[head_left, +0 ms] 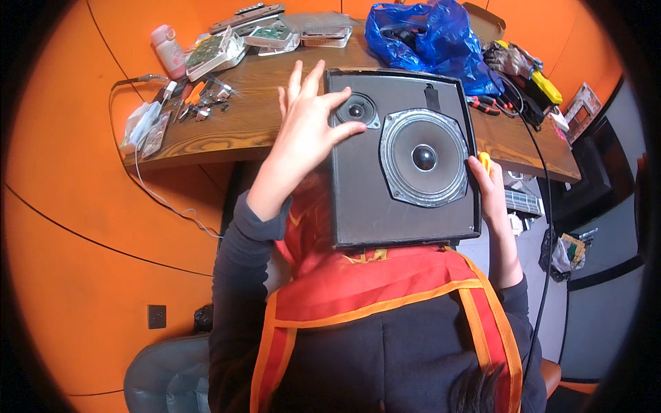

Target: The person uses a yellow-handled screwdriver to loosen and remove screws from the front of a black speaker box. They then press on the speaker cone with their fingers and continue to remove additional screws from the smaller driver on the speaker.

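A black speaker box (358, 199) leans between my lap and the table edge, its front toward me. Set in that front are a large round woofer (441, 179) and a small tweeter (357, 109) at upper left. My left hand (308, 120) reaches over the box's left edge, fingers spread, with index finger and thumb on either side of the tweeter. Against the box's right edge rests my right hand (487, 182), closed round a yellow object (485, 162) like a tool handle; most of it is hidden. A red apron (372, 282) with orange trim lies below the box.
On the wooden table (248, 117) are a blue plastic bag (427, 41), work gloves (513, 58), red-handled pliers (484, 104), small loose parts (206, 100), circuit boards in trays (215, 51) and a pink bottle (168, 49). A black cable (545, 206) hangs down at the right.
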